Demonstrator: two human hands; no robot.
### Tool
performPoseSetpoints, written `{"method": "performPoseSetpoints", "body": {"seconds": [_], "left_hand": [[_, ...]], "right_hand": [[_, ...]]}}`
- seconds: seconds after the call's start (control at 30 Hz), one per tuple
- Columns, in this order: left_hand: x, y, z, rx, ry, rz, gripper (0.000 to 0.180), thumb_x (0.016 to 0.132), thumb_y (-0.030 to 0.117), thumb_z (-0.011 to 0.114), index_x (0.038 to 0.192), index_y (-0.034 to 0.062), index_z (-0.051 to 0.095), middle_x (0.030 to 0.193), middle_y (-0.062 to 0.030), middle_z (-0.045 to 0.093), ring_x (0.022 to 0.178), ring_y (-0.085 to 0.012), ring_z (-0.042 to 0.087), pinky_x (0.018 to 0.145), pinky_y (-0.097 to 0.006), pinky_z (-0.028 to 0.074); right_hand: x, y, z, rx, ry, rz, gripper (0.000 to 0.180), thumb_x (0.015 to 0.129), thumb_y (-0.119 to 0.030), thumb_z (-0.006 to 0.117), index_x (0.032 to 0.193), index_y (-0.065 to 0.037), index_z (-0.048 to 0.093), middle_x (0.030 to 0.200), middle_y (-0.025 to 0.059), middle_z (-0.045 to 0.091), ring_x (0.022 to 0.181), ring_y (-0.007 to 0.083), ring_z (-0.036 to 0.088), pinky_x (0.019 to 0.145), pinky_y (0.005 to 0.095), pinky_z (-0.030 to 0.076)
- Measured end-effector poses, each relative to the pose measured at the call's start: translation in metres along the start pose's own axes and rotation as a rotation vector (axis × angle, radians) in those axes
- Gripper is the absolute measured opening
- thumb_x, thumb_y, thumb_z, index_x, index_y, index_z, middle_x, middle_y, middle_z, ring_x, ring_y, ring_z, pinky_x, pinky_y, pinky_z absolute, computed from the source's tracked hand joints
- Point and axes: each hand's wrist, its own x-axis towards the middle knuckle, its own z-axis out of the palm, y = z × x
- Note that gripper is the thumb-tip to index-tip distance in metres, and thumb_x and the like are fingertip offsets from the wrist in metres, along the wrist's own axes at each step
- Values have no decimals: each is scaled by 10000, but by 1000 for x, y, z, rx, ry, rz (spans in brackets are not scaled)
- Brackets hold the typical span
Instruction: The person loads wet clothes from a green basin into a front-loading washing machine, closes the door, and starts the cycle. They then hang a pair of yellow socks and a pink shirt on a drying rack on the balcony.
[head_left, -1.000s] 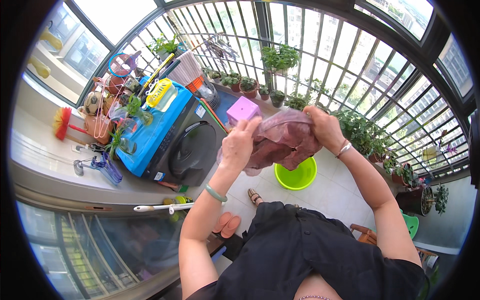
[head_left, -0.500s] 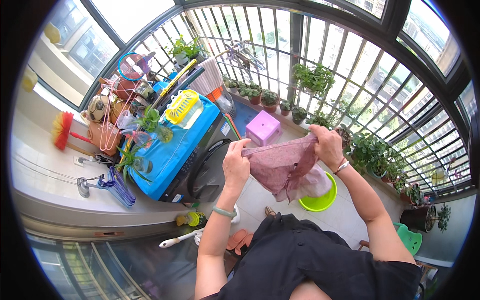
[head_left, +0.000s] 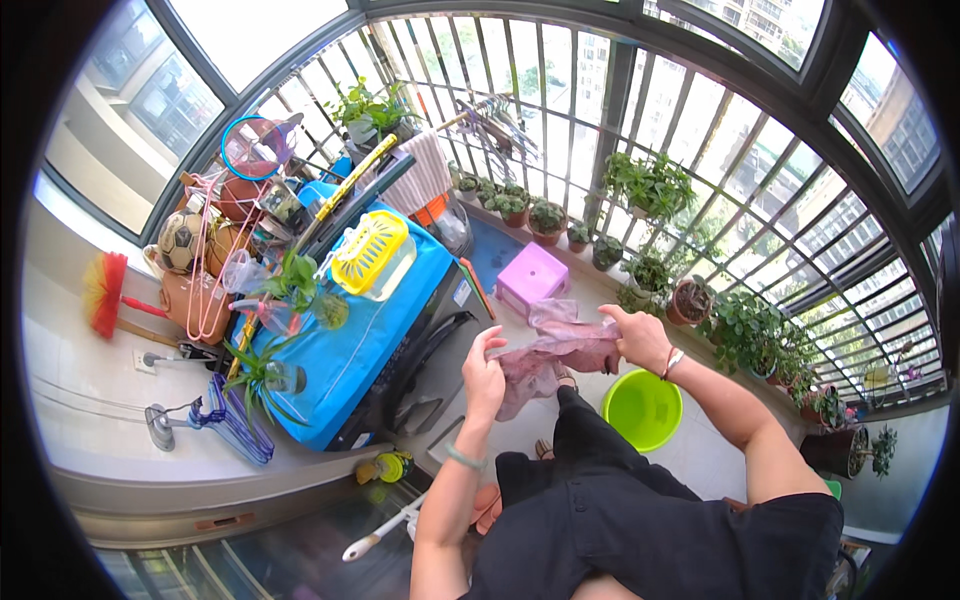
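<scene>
A mauve cloth [head_left: 552, 350] hangs stretched between both hands above the balcony floor, its long axis running from eight o'clock to two o'clock. The left hand [head_left: 484, 375] has its grip clamped on the low end, and the right hand [head_left: 634, 337] pinches the high end, with a green basin [head_left: 643, 409] at five o'clock.

Relative to the dusty-pink garment [head_left: 545, 355]: bright green basin [head_left: 643, 408] to its right, purple stool [head_left: 532, 277] above, blue cover [head_left: 375, 325] with yellow basket [head_left: 370, 252] left.
</scene>
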Motion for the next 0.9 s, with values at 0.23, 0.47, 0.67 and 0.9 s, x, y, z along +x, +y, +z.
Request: {"method": "performPoseSetpoints", "body": {"seconds": [0.23, 0.47, 0.67, 0.9], "left_hand": [[62, 4, 57, -188, -147, -46, 797, 734, -150, 427, 1483, 111, 350, 1278, -111, 562, 864, -87, 571, 777, -223, 486], [181, 12, 84, -197, -299, -367, 559, 749, 14, 537, 1303, 83, 548, 1023, -117, 695, 845, -195, 652, 743, -313, 508], [261, 13, 113, 321, -189, -115, 333, 755, 175, 585, 1059, 101, 699, 1050, -81, 681, 1059, -295, 580, 975, -419, 403], [353, -30, 119, -274, -242, -520, 325, 803, 99, 542, 1100, 28, 656, 919, -104, 685, 804, -190, 631, 763, -302, 489]], "right_hand": [[121, -33, 5, 1217, -443, 353, 433, 840, 33, 464, 1266, -21, 519, 740, 90, 640, 581, 132, 652, 533, 282, 545], [236, 7, -17, 759, -586, -239, 518, 871, 46, 517, 1374, -52, 434, 910, 93, 656, 725, 159, 669, 663, 300, 535], [350, 73, -17, 1182, -1096, -234, 829, 831, 48, 641, 1531, -128, 234, 999, 88, 652, 879, 114, 641, 779, 305, 533], [471, 128, 17, 1158, -254, 312, 300, 933, -180, 610, 1195, -34, 614, 874, 44, 682, 790, 103, 647, 652, 252, 547]]}}
